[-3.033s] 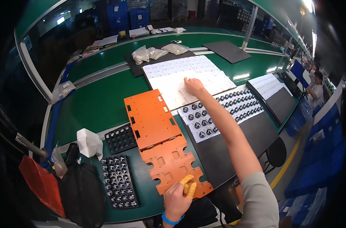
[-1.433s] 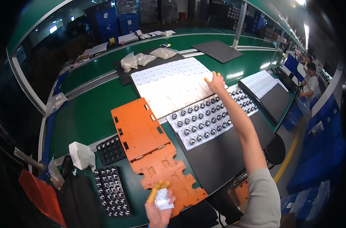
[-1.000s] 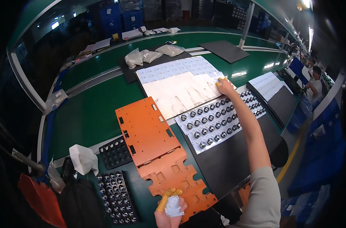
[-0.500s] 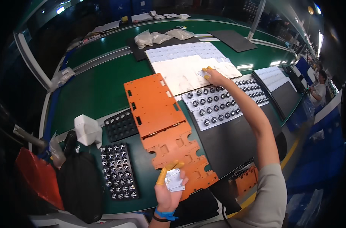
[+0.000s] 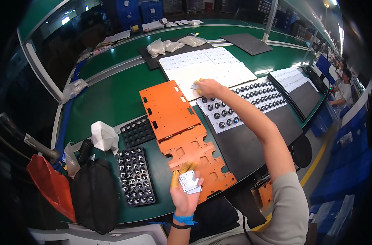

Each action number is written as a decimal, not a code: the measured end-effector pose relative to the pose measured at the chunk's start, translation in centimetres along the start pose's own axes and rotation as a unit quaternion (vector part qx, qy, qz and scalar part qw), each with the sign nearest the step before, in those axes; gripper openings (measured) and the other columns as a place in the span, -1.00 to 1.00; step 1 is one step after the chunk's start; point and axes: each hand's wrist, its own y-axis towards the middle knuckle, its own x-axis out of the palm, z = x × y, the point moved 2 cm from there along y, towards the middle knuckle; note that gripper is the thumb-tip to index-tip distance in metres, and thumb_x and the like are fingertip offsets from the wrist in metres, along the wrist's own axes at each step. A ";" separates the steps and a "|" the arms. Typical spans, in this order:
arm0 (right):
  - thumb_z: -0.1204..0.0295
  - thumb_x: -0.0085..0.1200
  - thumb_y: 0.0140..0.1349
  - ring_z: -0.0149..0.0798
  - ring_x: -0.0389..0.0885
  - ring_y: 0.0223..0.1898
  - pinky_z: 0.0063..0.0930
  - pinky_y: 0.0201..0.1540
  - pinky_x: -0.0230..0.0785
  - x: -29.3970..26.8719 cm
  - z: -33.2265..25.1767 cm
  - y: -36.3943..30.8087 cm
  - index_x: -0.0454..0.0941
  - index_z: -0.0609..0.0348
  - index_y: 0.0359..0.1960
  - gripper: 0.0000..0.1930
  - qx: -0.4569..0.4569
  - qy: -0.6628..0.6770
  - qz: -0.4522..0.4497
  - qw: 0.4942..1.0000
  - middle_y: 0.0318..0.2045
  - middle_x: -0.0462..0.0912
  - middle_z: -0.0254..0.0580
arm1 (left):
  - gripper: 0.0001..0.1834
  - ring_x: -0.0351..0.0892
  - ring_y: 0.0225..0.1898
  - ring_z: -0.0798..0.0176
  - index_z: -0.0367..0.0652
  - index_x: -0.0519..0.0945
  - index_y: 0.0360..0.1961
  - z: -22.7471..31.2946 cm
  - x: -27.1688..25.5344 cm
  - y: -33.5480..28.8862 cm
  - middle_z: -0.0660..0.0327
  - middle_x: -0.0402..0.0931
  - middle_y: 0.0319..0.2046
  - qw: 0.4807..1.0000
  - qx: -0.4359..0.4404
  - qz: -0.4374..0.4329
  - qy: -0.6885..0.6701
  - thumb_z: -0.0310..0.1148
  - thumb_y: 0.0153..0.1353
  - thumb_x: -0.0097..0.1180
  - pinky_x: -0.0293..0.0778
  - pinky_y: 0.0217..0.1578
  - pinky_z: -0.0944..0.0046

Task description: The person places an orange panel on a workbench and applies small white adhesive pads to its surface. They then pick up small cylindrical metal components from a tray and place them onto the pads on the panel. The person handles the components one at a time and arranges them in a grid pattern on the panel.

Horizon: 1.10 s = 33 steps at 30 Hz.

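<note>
My left hand (image 5: 182, 201), wearing yellow finger cots, holds a few small white square circuit boards (image 5: 189, 181) in the palm and fingers. It hovers over the near end of the orange jig (image 5: 193, 148), whose far half lies under a raised orange plate (image 5: 166, 107). My right hand (image 5: 209, 88), also in yellow finger cots, pinches a small white board (image 5: 194, 86) above the near left part of a wide white sheet (image 5: 179, 76). Rows of small white boards (image 5: 212, 57) cover that sheet's far part.
Black domed parts stand in rows on a white panel (image 5: 222, 130) at right and in a black tray (image 5: 135, 175) at left. An emptier black tray (image 5: 135, 132), a white crumpled wrapper (image 5: 104, 136) and a black bag (image 5: 95, 196) are nearby. Plastic bags (image 5: 169, 45) lie beyond.
My right hand has moved left and a little nearer across the white sheet, with the small board in its fingers. The left hand keeps its boards. The whole view has shifted slightly.
</note>
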 end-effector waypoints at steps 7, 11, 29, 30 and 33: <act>0.38 0.05 0.20 -0.14 0.73 -0.37 -0.28 -0.33 0.53 0.6 -0.2 1.3 0.56 0.14 -0.29 -0.87 -0.006 -0.144 0.099 0.985 -0.45 0.69 -0.11 | -0.54 0.34 -0.30 0.19 -0.36 0.49 0.12 0.2 0.2 0.1 0.03 0.53 0.02 0.998 -0.022 -0.054 -0.031 -0.25 0.33 -0.14 0.32 -0.31 0.21; 0.42 0.02 0.21 -0.05 0.72 -0.43 -0.22 -0.37 0.54 0.3 -0.5 2.1 0.55 0.20 -0.33 -0.88 0.012 -0.110 0.151 0.982 -0.49 0.70 -0.05 | -0.59 0.39 -0.24 0.18 -0.31 0.49 0.10 0.1 -0.3 0.2 0.04 0.54 0.02 0.999 0.005 -0.040 -0.005 -0.25 0.40 -0.16 0.35 -0.29 0.22; 0.38 0.11 0.17 0.07 0.70 -0.23 -0.11 -0.17 0.55 1.7 1.9 1.1 0.63 0.26 -0.35 -0.82 0.114 -0.011 0.118 0.986 -0.29 0.69 0.14 | -0.66 0.51 0.09 0.19 -0.16 0.46 0.15 -0.9 -1.4 0.0 0.13 0.48 0.15 0.994 0.052 -0.022 0.097 -0.21 0.48 -0.03 0.38 0.28 -0.06; 0.40 0.11 0.17 0.08 0.70 -0.25 -0.11 -0.20 0.56 1.9 1.7 1.3 0.62 0.27 -0.33 -0.82 0.107 -0.026 0.115 0.987 -0.32 0.69 0.14 | -0.65 0.50 0.09 0.19 -0.16 0.46 0.15 -0.8 -1.5 0.0 0.13 0.47 0.16 0.995 0.050 -0.021 0.090 -0.21 0.48 -0.04 0.38 0.28 -0.06; 0.45 0.06 0.17 0.08 0.71 -0.33 -0.13 -0.28 0.57 2.1 1.2 1.7 0.57 0.31 -0.26 -0.82 0.070 -0.075 0.126 0.987 -0.41 0.69 0.13 | -0.65 0.49 0.09 0.17 -0.15 0.47 0.13 -0.7 -1.4 0.0 0.11 0.47 0.18 0.998 0.034 -0.017 0.054 -0.17 0.50 -0.10 0.39 0.26 -0.04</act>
